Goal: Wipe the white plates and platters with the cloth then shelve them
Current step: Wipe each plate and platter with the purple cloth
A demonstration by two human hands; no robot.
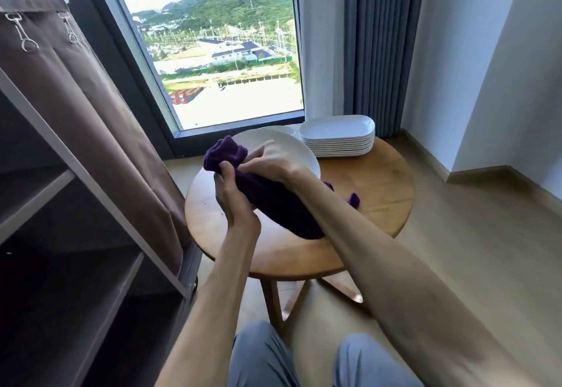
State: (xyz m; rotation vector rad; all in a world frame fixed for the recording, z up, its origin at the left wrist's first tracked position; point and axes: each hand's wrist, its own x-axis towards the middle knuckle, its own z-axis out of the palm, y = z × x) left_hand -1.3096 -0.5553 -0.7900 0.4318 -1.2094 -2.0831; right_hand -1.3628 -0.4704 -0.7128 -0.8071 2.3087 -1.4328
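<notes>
Gripping the purple cloth (267, 201) with both hands, I hold it bunched above the table (380, 191). My left hand (234, 201) curls round its near side, thumb up against the fabric; my right hand (270, 160) pinches the top, its fingers bent down into the folds. A tail of cloth hangs under my right forearm. Just behind my hands lies a round white plate (292, 150). Beyond it, on the table's far edge, stands a stack of platters (337, 137). The shelf (60, 179) is at my left, the window (219, 51) ahead.

Bare forearms without sleeves; light blue-grey trousers (261, 359) cover both knees.
</notes>
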